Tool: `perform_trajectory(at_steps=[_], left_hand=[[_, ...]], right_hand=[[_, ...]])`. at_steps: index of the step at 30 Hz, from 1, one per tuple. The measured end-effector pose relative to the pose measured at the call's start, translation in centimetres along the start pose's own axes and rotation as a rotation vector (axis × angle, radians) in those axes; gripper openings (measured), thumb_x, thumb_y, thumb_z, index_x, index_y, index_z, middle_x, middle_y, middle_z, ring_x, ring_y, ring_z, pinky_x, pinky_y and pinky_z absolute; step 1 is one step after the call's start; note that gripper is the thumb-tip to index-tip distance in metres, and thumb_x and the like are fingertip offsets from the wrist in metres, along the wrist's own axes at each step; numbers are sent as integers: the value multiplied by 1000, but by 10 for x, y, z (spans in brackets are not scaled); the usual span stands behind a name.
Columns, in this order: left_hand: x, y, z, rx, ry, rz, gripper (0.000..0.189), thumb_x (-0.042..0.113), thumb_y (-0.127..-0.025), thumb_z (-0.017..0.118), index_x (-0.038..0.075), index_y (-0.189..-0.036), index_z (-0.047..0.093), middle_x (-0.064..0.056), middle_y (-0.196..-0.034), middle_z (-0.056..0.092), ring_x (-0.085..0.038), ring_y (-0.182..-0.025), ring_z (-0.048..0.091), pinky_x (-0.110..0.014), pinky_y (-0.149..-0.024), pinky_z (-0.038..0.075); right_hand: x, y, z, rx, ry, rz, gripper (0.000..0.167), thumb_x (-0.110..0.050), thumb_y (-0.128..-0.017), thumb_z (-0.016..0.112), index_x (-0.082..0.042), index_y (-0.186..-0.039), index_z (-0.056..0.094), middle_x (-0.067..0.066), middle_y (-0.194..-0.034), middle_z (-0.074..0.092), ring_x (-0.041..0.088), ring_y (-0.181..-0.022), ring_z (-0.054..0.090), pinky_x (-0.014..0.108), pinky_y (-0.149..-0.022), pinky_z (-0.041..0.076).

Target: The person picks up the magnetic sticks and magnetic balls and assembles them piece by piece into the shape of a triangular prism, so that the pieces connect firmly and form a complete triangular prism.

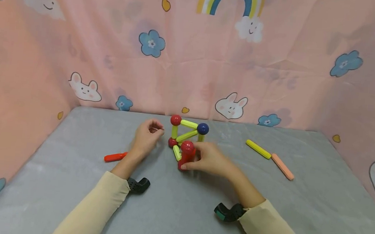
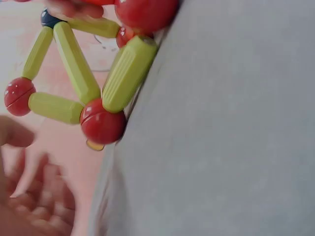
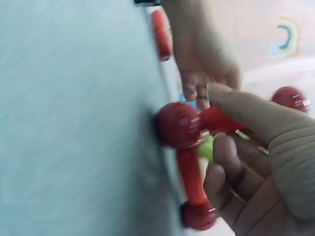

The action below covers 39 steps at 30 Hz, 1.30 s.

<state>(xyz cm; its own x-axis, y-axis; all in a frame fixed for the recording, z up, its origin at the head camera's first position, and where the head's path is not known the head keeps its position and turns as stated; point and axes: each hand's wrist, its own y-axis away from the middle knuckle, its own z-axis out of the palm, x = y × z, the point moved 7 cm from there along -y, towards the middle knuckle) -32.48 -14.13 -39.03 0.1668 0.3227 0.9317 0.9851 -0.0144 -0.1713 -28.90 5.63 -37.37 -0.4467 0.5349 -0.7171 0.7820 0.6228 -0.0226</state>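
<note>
A frame of balls and rods stands mid-table. It has yellow-green rods (image 1: 188,124), a dark blue ball (image 1: 203,128) and a red ball (image 1: 175,120) at its top corners. My right hand (image 1: 215,159) pinches an upright red rod (image 3: 221,119) between thumb and fingers at the frame's near side. One red ball (image 1: 187,146) caps that rod; another red ball (image 3: 177,125) is at its foot, with a second red rod (image 3: 191,177) running from it. Left of the frame, my left hand (image 1: 146,137) hovers apart from it, fingers loosely bent around nothing visible.
An orange-red rod (image 1: 115,157) lies by my left forearm, partly hidden behind it. To the right, a yellow rod (image 1: 258,149) and a salmon rod (image 1: 282,166) lie end to end. Behind the grey table (image 1: 69,196) hangs a pink printed curtain (image 1: 184,76).
</note>
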Motion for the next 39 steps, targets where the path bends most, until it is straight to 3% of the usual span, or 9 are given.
perform_trajectory(at_steps=[2, 4, 6, 9, 12, 21, 28, 31, 39], left_hand=[[-5, 0, 6, -32, -97, -43, 40, 13, -94, 63, 4, -132, 56, -17, -128, 65, -22, -92, 65, -25, -67, 52], [-9, 0, 14, -123, -171, -56, 52, 17, -94, 65, 8, -143, 50, -15, -138, 61, -25, -101, 67, -28, -74, 56], [-11, 1, 22, -205, -218, -41, 54, 20, -95, 66, 8, -146, 49, -15, -140, 62, -26, -106, 68, -32, -82, 57], [-10, 4, 27, -260, -258, 0, 46, 21, -96, 66, 4, -138, 57, -15, -133, 66, -26, -107, 69, -37, -89, 58], [-10, 6, 26, -251, -283, 18, 42, 22, -95, 68, 3, -132, 60, -14, -127, 68, -23, -103, 67, -37, -89, 56], [-8, 5, 25, -224, -312, -2, 42, 26, -94, 69, 5, -129, 59, -11, -116, 68, -17, -87, 61, -26, -73, 49], [-12, 4, 28, -268, -373, 17, 52, 31, -90, 73, 9, -134, 57, -8, -105, 66, -16, -79, 56, -27, -66, 46], [-15, 5, 29, -275, -347, 13, 51, 33, -92, 72, 9, -135, 57, -7, -106, 67, -17, -79, 56, -27, -66, 46], [-20, 4, 25, -166, -272, 29, 40, 30, -93, 74, 9, -126, 67, -10, -109, 73, -17, -82, 64, -26, -69, 49]], right_hand=[[6, -2, 7, -21, -21, -7, 44, -28, -78, 89, -13, -115, 69, -2, -81, 68, 13, -67, 60, 28, -61, 53], [11, -3, 12, -27, -31, -24, 43, -26, -77, 90, -13, -112, 69, -2, -82, 68, 12, -68, 61, 27, -62, 54], [15, -5, 15, -18, -37, -45, 41, -23, -76, 90, -13, -109, 68, -2, -85, 68, 12, -70, 61, 26, -64, 54], [17, -6, 18, 7, -38, -78, 38, -21, -75, 90, -14, -106, 69, -1, -86, 68, 12, -72, 61, 25, -65, 53], [17, -5, 19, 30, -55, -110, 37, -19, -75, 90, -14, -106, 69, -1, -86, 68, 12, -71, 61, 25, -65, 54], [21, -4, 18, 115, -109, -173, 46, -14, -75, 89, -9, -116, 69, 2, -85, 69, 9, -69, 61, 25, -62, 54], [30, -7, 19, 130, -108, -184, 48, -15, -74, 90, -10, -117, 69, 2, -84, 68, 9, -67, 61, 25, -59, 54], [34, -7, 21, 126, -109, -172, 46, -16, -75, 90, -11, -116, 69, 1, -81, 67, 11, -66, 60, 26, -59, 53], [36, -7, 25, 118, -99, -163, 45, -22, -77, 89, -13, -116, 69, 1, -82, 66, 11, -68, 60, 25, -60, 53]])
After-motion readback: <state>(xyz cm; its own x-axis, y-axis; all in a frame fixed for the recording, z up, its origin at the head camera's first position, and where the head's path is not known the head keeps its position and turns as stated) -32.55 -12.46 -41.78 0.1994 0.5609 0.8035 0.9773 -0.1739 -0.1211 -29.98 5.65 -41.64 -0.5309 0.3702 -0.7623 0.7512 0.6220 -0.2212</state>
